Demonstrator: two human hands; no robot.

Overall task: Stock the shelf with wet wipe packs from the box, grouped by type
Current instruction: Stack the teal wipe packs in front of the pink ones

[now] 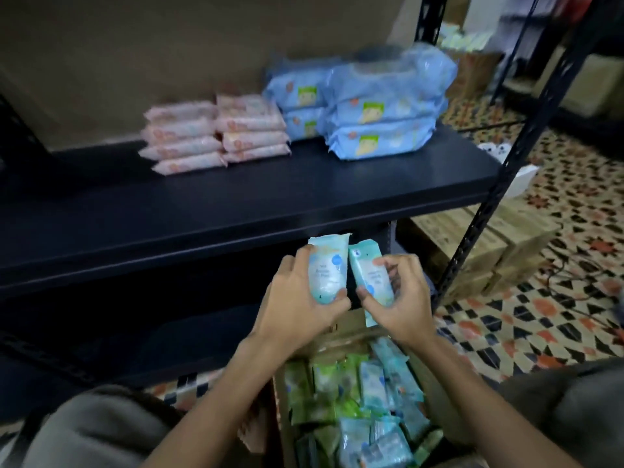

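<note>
My left hand (pixel 297 298) grips a small light-blue wipe pack (pixel 327 268), held upright just below the front edge of the black shelf (pixel 236 201). My right hand (pixel 401 298) grips a second small teal-blue pack (pixel 366 265) beside it, the two packs almost touching. Below my arms stands the open cardboard box (pixel 287 430) with several small green and blue packs (pixel 354 400) inside. On the shelf at the back lie two stacks of pink packs (pixel 216 133) and, to their right, stacks of large blue packs (pixel 378 106).
A black perforated upright (pixel 506 163) of the rack runs down at the right. Cardboard cartons (pixel 489 251) sit on the patterned tile floor (pixel 540 315) beyond it. A lower dark shelf (pixel 135 332) lies under the main one. My knees frame the box.
</note>
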